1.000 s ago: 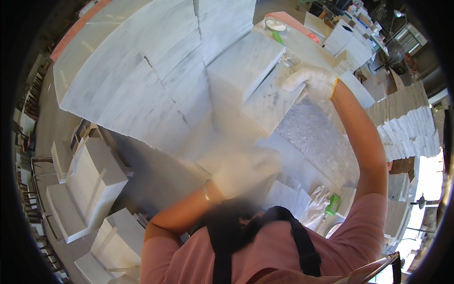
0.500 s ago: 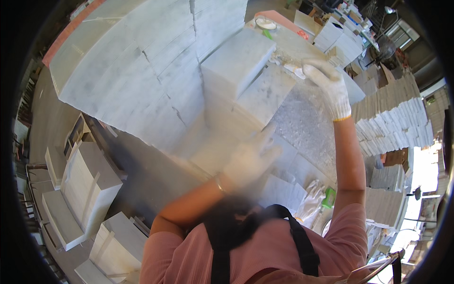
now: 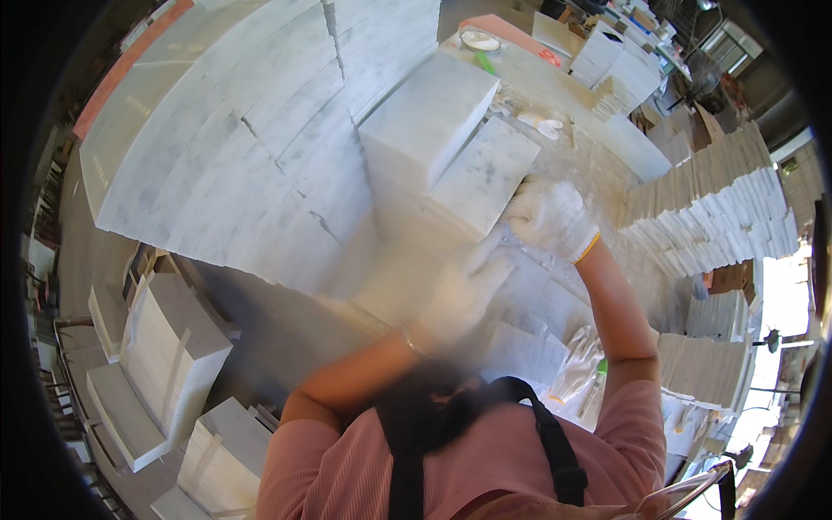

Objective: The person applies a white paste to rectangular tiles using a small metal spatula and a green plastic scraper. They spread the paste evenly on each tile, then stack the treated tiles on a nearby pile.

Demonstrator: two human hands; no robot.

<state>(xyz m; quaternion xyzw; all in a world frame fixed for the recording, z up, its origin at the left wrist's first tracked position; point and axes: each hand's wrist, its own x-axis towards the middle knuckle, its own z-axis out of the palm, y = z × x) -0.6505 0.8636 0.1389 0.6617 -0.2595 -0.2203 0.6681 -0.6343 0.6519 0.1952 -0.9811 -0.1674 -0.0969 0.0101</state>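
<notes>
My left hand point(image 3: 459, 299), in a white glove, looks hazy. Its fingers are apart and reach to the near corner of a grey-white marble tile point(image 3: 487, 178); contact there is unclear. The tile lies flat, right of a taller stack of marble tiles point(image 3: 429, 113). By the tile's right edge, my right hand point(image 3: 552, 218) is closed in a white glove with an orange cuff. The curled fingers hide whatever they hold. A crumpled white scrap point(image 3: 543, 127) lies on the dusty worktop point(image 3: 598, 186) beyond that hand.
A tall wall of stacked marble tiles point(image 3: 260, 139) rises at the left. Piles of thin slabs point(image 3: 719, 195) stand at the right. White boxes point(image 3: 165, 355) sit at the lower left. A round container point(image 3: 479, 41) and a green object point(image 3: 484, 62) are at the far end.
My right hand has come down and left, from beside the white scrap to the tile's right edge, and its fingers have curled. The left hand has barely moved.
</notes>
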